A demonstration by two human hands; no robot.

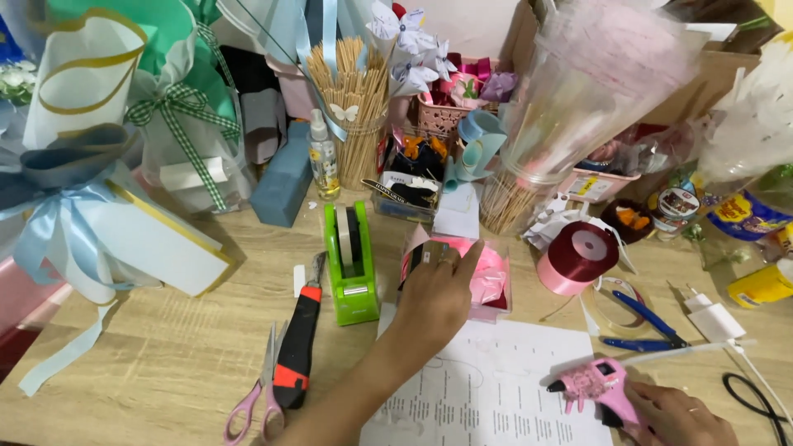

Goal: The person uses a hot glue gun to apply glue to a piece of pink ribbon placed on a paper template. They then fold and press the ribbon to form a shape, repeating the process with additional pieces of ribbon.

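My left hand (435, 297) reaches across the wooden table (165, 355) to a small clear box (489, 281) holding pink ribbon, its fingers closed on the box's left edge. Just left of that hand stands a green tape dispenser (352, 264). My right hand (673, 415) is at the lower right, gripping the handle of a pink glue gun (591, 384) whose nozzle points left over a printed paper sheet (487, 388).
A black and red utility knife (297, 347) and pink-handled scissors (260, 392) lie at the lower left. A dark red ribbon roll (578, 256), blue-handled scissors (648, 326) and a white plug (712, 318) lie to the right. Wrapped bouquets (99, 165), a jar of sticks (359, 107) and baskets crowd the back.
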